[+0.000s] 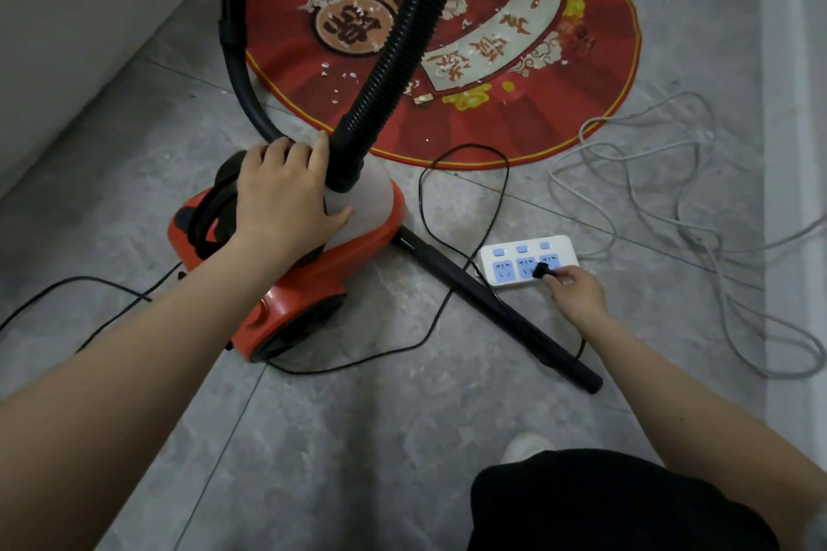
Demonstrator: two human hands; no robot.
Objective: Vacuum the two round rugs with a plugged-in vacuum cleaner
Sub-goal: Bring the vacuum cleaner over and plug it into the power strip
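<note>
Grey stone-look floor tiles (340, 438) fill most of the frame, crossed by thin grout lines, and a pale wall (67, 36) rises along the upper left. At the top centre lies a round red rug (559, 112) with gold-edged rim and printed characters, strewn with small white scraps (326, 66); only this one rug is in view.

Left of centre, just below the rug's edge, sits the orange vacuum cleaner (309, 282). Its ribbed black hose (402, 36) climbs out of the top of the frame across the rug. The left hand (286, 197) rests flat on the machine's top, fingers spread and relaxed beside the hose socket. A rigid black tube (492, 304) lies on the tiles, slanting toward the lower right.

Right of centre, a white power strip (492, 260) lies on the floor, its pale cable (671, 201) looping loosely at the right edge. The right hand (577, 295) pinches the black plug (542, 269) at the strip's rightmost socket; whether it is fully seated is hard to tell. The thin black cord (465, 201) curls over the tiles.

A white shoe (526, 445) and dark clothing (604, 506) show at the bottom right.
</note>
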